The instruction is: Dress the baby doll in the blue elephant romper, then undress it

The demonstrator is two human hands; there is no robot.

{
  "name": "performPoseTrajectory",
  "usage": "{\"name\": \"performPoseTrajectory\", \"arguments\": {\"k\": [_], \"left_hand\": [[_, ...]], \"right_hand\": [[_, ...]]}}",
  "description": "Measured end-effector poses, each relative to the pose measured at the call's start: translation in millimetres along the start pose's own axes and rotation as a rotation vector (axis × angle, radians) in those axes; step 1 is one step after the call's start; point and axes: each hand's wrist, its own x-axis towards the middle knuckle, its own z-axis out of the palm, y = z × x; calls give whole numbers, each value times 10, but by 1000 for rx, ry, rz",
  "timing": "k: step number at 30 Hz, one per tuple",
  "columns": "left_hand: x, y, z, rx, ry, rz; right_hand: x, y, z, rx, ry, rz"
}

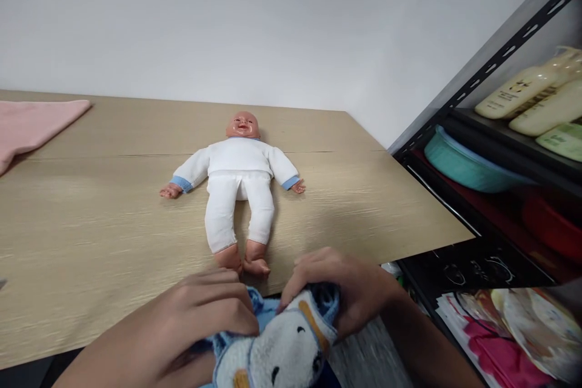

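Observation:
In the head view, both hands grip a soft blue cloth item with a white animal face (291,345) and orange patches, at the table's front edge. My left hand (204,309) has its fingers curled over the left part of the fabric. On the other side, my right hand (336,288) pinches the bunched blue edge. The cloth's lower part runs out of the picture, and its exact kind is unclear. Just beyond my hands a baby doll (240,188) lies face up, dressed in a white top and trousers with blue cuffs. Its bare feet point toward me.
Pink fabric (36,124) lies at the table's left. The wooden table (113,236) meets a white wall behind. On the right, a black shelf (513,145) holds several bottles (513,91), a teal basin (473,163) and a red basin (555,227). Below sit packaged goods (536,327).

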Motion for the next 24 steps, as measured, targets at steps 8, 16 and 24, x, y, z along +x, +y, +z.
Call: {"name": "performPoseTrajectory", "arguments": {"k": [8, 16, 24], "left_hand": [[150, 17, -180, 39, -75, -131], [11, -255, -183, -86, 36, -104], [151, -176, -179, -298, -81, -61]], "right_hand": [[165, -19, 16, -14, 311, -45], [469, 200, 11, -40, -57, -134], [636, 124, -35, 223, 134, 22]]}}
